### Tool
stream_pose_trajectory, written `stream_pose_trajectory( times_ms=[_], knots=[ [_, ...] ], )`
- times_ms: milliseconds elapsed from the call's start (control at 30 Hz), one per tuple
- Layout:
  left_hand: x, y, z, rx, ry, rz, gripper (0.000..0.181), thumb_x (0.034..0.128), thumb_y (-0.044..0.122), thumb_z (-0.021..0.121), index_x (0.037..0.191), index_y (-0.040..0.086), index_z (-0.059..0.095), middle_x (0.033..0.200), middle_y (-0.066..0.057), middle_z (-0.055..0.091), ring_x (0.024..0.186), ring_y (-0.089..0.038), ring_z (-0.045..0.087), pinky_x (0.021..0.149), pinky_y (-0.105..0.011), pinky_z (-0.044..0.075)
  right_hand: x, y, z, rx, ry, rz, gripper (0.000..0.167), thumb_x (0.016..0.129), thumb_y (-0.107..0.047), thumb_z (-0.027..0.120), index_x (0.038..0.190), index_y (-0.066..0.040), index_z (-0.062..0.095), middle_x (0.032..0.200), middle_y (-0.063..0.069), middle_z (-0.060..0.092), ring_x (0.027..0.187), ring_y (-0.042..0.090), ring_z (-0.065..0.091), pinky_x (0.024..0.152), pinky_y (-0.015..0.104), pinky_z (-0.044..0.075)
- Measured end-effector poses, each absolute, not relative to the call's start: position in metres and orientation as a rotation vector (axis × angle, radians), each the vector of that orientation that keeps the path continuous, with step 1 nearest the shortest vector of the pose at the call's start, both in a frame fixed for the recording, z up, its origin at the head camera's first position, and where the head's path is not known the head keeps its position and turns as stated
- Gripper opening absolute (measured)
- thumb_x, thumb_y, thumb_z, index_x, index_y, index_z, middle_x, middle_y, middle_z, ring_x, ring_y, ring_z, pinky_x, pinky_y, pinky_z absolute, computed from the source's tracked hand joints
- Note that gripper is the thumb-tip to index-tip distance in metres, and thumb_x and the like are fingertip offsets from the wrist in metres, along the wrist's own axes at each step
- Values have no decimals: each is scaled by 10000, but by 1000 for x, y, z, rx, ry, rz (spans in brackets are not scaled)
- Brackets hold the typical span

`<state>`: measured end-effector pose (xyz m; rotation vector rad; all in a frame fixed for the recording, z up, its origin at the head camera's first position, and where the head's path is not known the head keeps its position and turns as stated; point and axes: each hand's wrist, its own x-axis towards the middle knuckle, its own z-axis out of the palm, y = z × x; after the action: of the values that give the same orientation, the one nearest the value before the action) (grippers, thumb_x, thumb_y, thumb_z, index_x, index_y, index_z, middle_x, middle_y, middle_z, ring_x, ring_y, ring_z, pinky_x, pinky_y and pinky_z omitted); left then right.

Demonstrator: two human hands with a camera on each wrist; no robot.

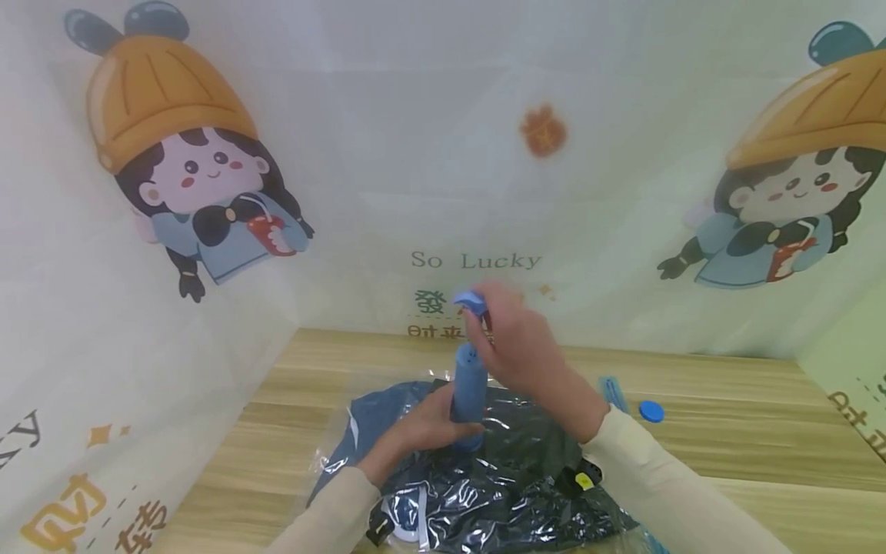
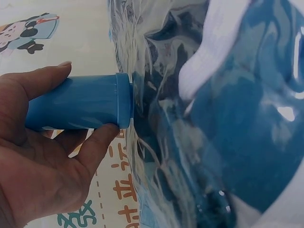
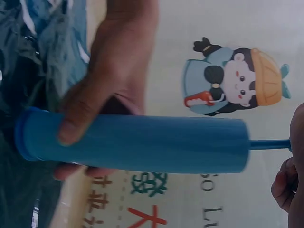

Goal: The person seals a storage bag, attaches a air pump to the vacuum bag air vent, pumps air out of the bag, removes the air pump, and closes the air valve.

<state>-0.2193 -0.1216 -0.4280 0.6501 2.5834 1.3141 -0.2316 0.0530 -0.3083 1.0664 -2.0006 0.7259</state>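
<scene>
Pale cartoon-printed backdrop point(image 1: 388, 154) behind a light wood-grain tabletop point(image 1: 734, 423)

Above the bottom edge of the sheet point(image 1: 415, 154) stands "So Lucky" point(image 1: 476, 260), then "發" point(image 1: 430, 302) and, lowest, "时来" point(image 1: 443, 332); the right wrist view also shows "大" point(image 3: 147, 217). Toward its left side's lower edge are a cut-off "ky" point(image 1: 21, 438) and brown "转" point(image 1: 141, 527). The orange sign point(image 1: 543, 131), higher up, is too blurred to read.
</scene>
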Motion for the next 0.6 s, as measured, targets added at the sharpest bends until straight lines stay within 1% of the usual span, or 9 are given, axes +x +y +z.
stream_pose_trajectory(
  times_ms=[100, 233, 300, 500, 600],
  knots=[
    [-220, -122, -428, 687, 2583, 1314, 576, 883, 152, 782, 1374, 23, 508, 1132, -45, 682, 1076, -294, 651, 971, -493, 500, -230, 51, -324, 1059, -2020, 734, 210, 965, -56, 605, 1146, 30, 545, 883, 80, 568, 619, 147, 500, 479, 269, 437],
    [-222, -122, -429, 698, 2586, 1317, 527, 874, 164, 788, 1322, 46, 535, 1091, -14, 668, 1057, -270, 648, 965, -472, 502, -229, 51, -339, 1049, -2051, 744, 199, 964, -72, 604, 1135, 19, 558, 886, 67, 582, 631, 144, 494, 493, 271, 437],
    [-223, -122, -429, 693, 2592, 1315, 533, 871, 173, 791, 1324, 59, 534, 1089, -7, 662, 1065, -264, 643, 971, -461, 497, -228, 52, -344, 1041, -2073, 737, 194, 970, -89, 598, 1130, 14, 559, 899, 69, 589, 646, 147, 506, 508, 269, 449],
    [-223, -122, -428, 690, 2601, 1301, 596, 867, 174, 793, 1377, 56, 510, 1125, -24, 665, 1088, -283, 639, 981, -472, 493, -228, 53, -349, 1049, -2105, 699, 198, 988, -118, 574, 1140, 7, 553, 895, 71, 601, 618, 144, 531, 490, 270, 462],
    [-222, -122, -429, 692, 2594, 1315, 553, 862, 163, 794, 1339, 54, 535, 1095, -11, 666, 1058, -269, 645, 970, -471, 498, -230, 52, -346, 1061, -2085, 654, 195, 991, -125, 561, 1125, 16, 566, 856, 62, 595, 578, 136, 499, 461, 263, 430]
  ],
)
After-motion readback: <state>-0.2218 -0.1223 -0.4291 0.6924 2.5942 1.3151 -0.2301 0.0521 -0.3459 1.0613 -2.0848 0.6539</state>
